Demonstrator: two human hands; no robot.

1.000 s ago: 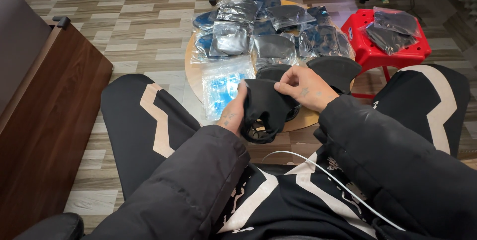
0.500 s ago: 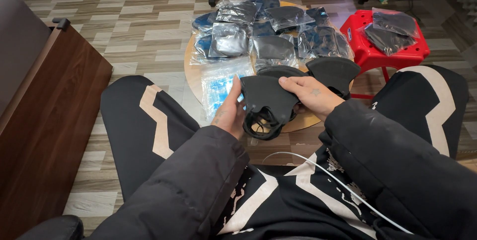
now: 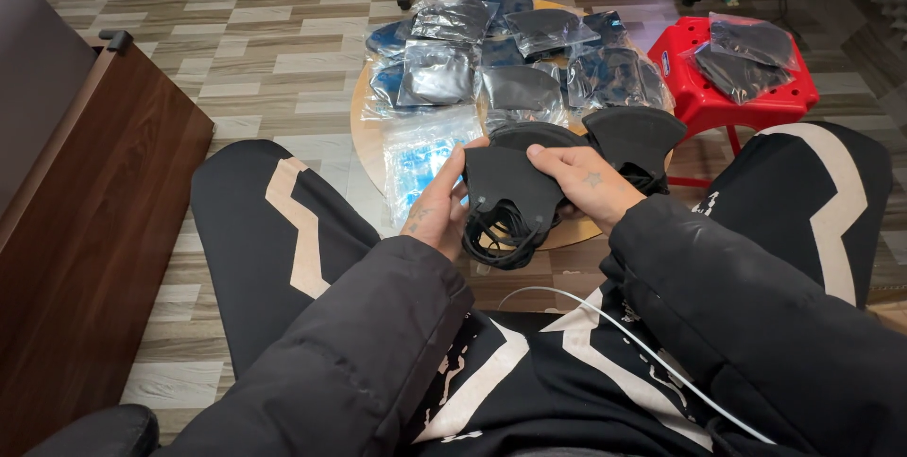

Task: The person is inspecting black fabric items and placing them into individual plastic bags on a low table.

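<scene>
Both hands — left hand (image 3: 442,213) and right hand (image 3: 581,183) — are clamping a black mask (image 3: 505,183). Its loops are dangling over the round surface (image 3: 364,140) — bagged masks (image 3: 515,55) are lying beyond.

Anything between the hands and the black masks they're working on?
Nothing visible. The left hand and right hand already grip the black masks directly, one on each side, with the ear loops hanging loose below. The bagged masks lie apart on the round table beyond.

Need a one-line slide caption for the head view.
Both hands, left and right, hold a stack of black face masks over a round wooden table piled with bagged masks.
</scene>
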